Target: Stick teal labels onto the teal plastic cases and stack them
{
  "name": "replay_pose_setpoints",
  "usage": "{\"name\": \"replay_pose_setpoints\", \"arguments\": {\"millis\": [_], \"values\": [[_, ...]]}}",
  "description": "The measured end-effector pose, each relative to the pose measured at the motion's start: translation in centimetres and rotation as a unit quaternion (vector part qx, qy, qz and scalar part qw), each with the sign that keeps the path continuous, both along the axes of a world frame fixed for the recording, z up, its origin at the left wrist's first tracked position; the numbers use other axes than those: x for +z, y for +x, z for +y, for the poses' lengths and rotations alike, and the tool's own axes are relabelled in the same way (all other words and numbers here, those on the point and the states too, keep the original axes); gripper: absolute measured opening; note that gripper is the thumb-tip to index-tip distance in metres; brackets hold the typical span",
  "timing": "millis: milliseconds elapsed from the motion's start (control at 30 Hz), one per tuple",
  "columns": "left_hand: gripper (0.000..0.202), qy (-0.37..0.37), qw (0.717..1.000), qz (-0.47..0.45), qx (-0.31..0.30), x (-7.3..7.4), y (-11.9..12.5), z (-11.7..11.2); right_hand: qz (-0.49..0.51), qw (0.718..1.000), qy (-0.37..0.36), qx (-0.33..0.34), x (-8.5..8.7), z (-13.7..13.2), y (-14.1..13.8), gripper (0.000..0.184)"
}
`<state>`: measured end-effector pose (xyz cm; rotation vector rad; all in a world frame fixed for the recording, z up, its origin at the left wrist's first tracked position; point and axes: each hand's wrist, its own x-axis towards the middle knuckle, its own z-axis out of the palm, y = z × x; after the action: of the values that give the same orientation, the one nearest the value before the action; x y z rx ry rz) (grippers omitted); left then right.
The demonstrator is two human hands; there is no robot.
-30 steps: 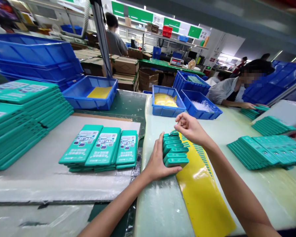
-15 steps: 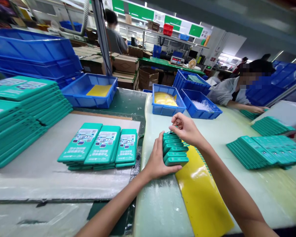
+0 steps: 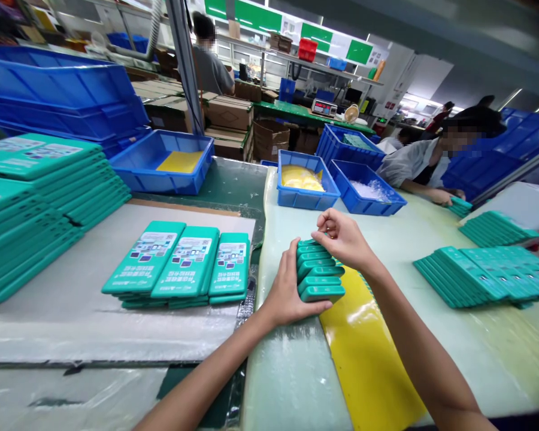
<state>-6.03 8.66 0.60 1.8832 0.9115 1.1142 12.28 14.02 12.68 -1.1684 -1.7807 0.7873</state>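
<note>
My left hand [image 3: 287, 293] is wrapped around a short stack of teal-green flat plastic cases [image 3: 321, 293], its thumb along the near side and its fingers along the left. The cases stand on edge, one behind another, with their narrow ends facing me. At the far end of the stack, my right hand [image 3: 341, 236] is closed in a pinch against the last case. Whatever lies between those fingertips is too small to make out. Beneath the right forearm lies a yellow sheet [image 3: 368, 353] with a teal-striped edge, partly covered by the stack and arm.
Printed teal cases [image 3: 184, 263] lie in low piles on the left board, beside a tall stack [image 3: 31, 227]. Blue bins [image 3: 308, 200] stand at the back. More teal cases [image 3: 471, 275] lie on the right, where a co-worker [image 3: 424, 161] handles others.
My hands stay almost in place; the right one has shifted very slightly down and to the right at the stack's far end. The co-worker has lifted some teal cases.
</note>
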Motion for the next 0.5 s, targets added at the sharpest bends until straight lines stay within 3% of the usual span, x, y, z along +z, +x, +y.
{"name": "replay_pose_setpoints", "arguments": {"millis": [500], "values": [[0.149,-0.017,1.000,-0.004,0.005,0.55,0.14,-0.05,-0.046,0.998,0.035,0.009,-0.19,0.60,0.17,0.021]]}}
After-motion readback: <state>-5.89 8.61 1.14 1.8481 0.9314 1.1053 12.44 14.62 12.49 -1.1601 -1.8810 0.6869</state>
